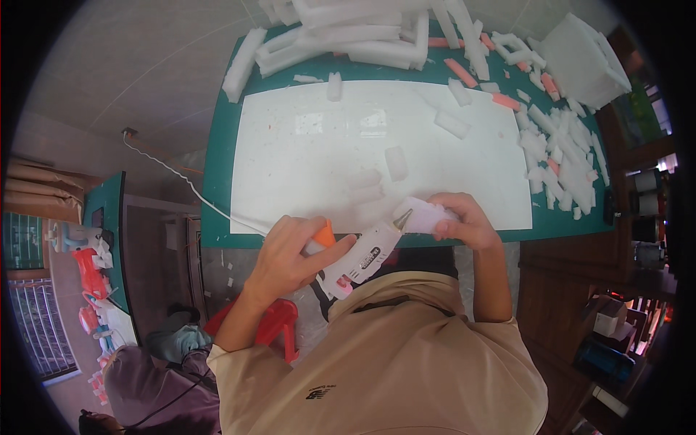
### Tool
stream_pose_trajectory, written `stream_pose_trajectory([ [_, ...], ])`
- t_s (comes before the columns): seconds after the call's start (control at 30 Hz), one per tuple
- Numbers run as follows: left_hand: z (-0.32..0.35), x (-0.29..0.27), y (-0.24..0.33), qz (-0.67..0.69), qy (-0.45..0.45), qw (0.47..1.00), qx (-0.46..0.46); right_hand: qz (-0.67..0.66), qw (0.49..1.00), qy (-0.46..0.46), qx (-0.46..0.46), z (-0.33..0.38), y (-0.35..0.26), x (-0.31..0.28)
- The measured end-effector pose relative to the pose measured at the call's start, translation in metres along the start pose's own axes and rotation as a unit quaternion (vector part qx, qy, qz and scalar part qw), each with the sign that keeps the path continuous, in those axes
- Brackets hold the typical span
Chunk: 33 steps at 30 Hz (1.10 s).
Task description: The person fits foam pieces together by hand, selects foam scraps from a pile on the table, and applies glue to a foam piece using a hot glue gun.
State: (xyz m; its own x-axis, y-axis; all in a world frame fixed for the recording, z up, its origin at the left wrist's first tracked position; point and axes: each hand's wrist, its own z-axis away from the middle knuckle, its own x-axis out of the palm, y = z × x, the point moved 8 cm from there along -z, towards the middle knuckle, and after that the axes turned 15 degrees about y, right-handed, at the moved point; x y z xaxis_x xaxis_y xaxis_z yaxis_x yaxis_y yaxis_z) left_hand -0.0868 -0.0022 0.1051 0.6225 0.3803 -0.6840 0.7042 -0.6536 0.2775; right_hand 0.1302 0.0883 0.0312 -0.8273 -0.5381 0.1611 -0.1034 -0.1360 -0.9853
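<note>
At far left, a second desk (105,210) is carrying red and white tools. A white cord (181,181) is trailing across the floor toward the left hand (290,257), which is clenching the glue gun (362,257) by its orange-triggered grip. The gun looks rigid, light plastic, with a metal nozzle probably hot, so best held by the handle. Its tip is touching the foam block (428,214), which the right hand (464,221) is pinching at the near edge of the white sheet (326,145) on the green desk (217,181). The foam seems soft, feather-light and crushable. White and pink offcuts (558,152) are lying scattered at right
</note>
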Motion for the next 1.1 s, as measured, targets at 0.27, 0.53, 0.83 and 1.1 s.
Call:
stream_pose_trajectory([
  [0.27,0.0026,-0.0033,-0.0019,-0.008,0.015,1.0,-0.004,-0.002,1.0,0.012,0.029,-0.0016,-0.0006,0.0],
  [0.53,0.0032,0.001,-0.0017,-0.012,0.005,1.0,0.004,0.01,1.0,0.016,0.018,-0.0019,-0.0012,0.0011],
  [0.83,0.0021,0.0034,-0.001,-0.013,-0.001,1.0,0.01,0.004,1.0,0.01,0.014,-0.0006,-0.0008,-0.0008],
  [1.1,0.0041,0.0057,-0.0021,-0.006,-0.009,1.0,-0.002,0.013,1.0,0.008,0.009,-0.001,-0.0005,-0.0012],
])
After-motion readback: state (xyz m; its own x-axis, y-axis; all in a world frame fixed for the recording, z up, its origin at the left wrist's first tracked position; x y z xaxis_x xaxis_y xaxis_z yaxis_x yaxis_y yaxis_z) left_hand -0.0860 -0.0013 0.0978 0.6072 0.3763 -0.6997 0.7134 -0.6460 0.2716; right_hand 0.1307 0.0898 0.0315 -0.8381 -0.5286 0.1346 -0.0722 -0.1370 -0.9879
